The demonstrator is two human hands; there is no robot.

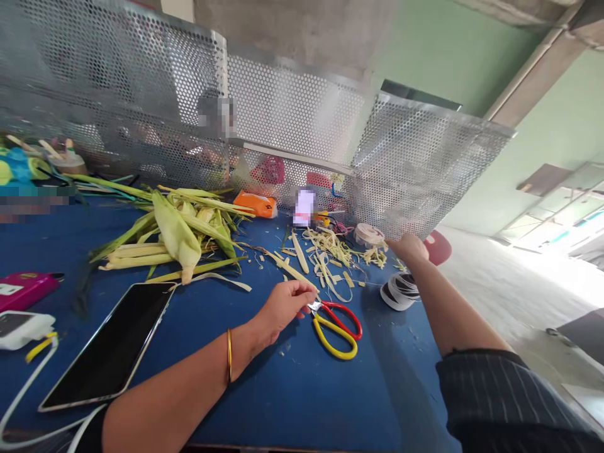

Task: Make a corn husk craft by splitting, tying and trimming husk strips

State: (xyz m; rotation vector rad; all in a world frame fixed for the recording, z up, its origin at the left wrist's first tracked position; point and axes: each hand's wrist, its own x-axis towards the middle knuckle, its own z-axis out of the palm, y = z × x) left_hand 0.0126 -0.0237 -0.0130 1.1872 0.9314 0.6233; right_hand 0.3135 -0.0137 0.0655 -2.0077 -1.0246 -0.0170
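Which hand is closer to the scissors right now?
Left. The left hand is right at the blade end of the scissors; touching or not is unclear. The right hand is farther off, beyond them to the right, beside the white roll.

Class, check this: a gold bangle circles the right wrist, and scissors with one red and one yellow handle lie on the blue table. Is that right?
Not quite: the head view shows the gold bangle on the left wrist. The scissors, one handle red and one yellow, do lie on the blue table.
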